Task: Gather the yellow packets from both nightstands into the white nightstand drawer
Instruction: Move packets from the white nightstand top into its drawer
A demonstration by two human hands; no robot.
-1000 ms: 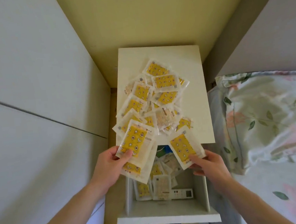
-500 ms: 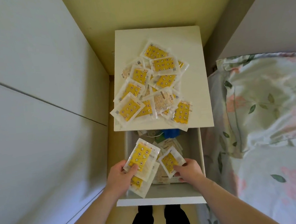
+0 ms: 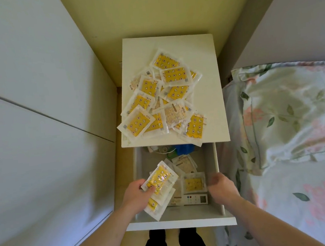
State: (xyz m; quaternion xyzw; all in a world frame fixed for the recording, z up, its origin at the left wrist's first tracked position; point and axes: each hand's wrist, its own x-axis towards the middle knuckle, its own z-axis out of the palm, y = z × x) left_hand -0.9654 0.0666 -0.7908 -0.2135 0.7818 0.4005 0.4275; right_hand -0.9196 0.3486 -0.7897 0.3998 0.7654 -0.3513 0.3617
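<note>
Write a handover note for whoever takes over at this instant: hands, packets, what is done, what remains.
Left hand: grips a small stack of yellow packets over the open white nightstand drawer.
Right hand: over the drawer, fingers loosely curled, holding nothing.
Done: several packets lie in the drawer, one beside the right hand.
Left: drop the held stack, then move the pile of packets from the nightstand top into the drawer. The second nightstand is out of view.

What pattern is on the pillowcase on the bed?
Floral: pink flowers and green leaves on a pale pillowcase, head view.
</note>
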